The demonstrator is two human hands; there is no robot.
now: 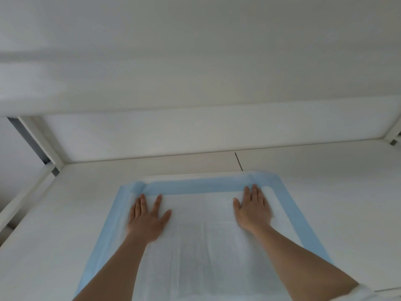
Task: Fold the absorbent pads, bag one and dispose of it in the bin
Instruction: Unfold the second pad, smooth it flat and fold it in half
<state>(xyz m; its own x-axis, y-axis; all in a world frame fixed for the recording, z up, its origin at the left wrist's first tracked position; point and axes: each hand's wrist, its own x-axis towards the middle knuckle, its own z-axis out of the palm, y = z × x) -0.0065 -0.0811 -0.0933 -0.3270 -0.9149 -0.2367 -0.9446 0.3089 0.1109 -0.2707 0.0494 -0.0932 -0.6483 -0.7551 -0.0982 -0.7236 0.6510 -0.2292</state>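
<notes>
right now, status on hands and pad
Left hand and right hand open, flat on absorbent pad. Pad spread on white surface, unfolded. Nothing in the way.

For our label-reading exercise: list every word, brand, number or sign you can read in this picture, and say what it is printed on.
None: no readable text anywhere.
The absorbent pad, under the left hand and right hand, is plain white with a blue border.
The white surface bears no print.
</notes>
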